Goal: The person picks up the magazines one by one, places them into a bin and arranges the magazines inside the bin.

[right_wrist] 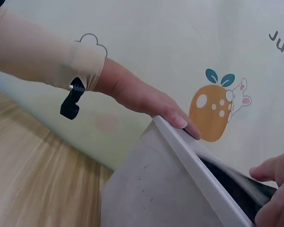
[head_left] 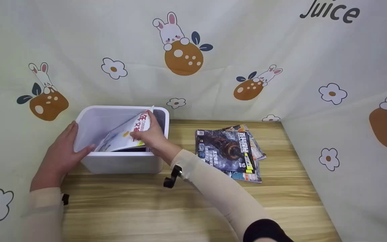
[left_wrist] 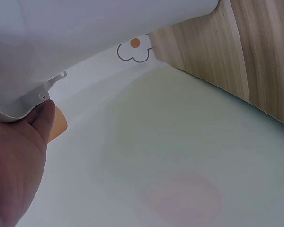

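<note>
A white plastic bin point(head_left: 119, 163) stands on the wooden table toward the left, by the back cloth. My left hand point(head_left: 57, 156) holds its left side, the thumb over the front rim and the fingers along the outside. In the left wrist view, that hand point(left_wrist: 14, 161) is under the rim beside a small lug with a hole. Inside the bin a white magazine point(head_left: 121, 132) with red lettering leans at a slant. My right hand point(head_left: 153, 136) pinches its upper right part between thumb and fingers. Something dark lies beneath it, mostly hidden.
To the bin's right, several magazines point(head_left: 225, 151) lie in an uneven stack, a dark-covered one on top. Bare wood table point(head_left: 180, 208) stretches in front. A cloth point(head_left: 220, 90) printed with rabbits and oranges encloses the back and both sides.
</note>
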Available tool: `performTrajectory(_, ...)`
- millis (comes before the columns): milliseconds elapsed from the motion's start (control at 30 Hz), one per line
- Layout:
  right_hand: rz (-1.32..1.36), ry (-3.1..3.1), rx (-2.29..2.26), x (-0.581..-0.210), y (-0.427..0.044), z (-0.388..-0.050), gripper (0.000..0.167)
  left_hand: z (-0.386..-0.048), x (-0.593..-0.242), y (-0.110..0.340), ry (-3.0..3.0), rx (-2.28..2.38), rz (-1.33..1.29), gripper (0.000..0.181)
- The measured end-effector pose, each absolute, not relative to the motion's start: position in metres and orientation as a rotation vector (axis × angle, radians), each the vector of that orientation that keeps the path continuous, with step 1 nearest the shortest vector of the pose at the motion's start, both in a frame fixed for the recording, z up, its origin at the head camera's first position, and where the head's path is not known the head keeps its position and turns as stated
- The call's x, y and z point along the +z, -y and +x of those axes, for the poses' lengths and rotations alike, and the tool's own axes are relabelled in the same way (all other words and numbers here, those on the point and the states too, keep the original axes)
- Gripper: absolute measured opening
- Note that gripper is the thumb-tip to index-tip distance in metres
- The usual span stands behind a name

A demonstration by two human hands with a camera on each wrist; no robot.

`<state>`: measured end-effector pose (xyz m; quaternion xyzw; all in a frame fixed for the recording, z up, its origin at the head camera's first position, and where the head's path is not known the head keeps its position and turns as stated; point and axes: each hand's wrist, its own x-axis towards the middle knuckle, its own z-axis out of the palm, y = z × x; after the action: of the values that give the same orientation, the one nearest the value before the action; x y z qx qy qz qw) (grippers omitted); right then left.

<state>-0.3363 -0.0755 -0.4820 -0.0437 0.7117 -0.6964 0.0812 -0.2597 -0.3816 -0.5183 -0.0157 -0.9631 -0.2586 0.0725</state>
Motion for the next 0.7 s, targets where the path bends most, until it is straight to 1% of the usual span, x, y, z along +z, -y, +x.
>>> performTrajectory(167, -0.115, -2.233, -1.937, -0.4808, 0.0755, -0.3357, 0.113, -0.2595, -0.5188, 0.3802, 2.896, -0.770, -0.028, 0.120)
performTrajectory(500, -0.024, -2.237, -1.949, -0.4782, 0.0722, -0.3321, 0.102, -0.2592, -0.5182, 0.3799, 2.899, -0.786, -0.025, 0.121)
performTrajectory(700, -0.036, -2.222, -1.978, -0.4741, 0.0705, -0.3300, 0.096, -0.2587, -0.5171, 0.3811, 2.894, -0.788, -0.021, 0.123)
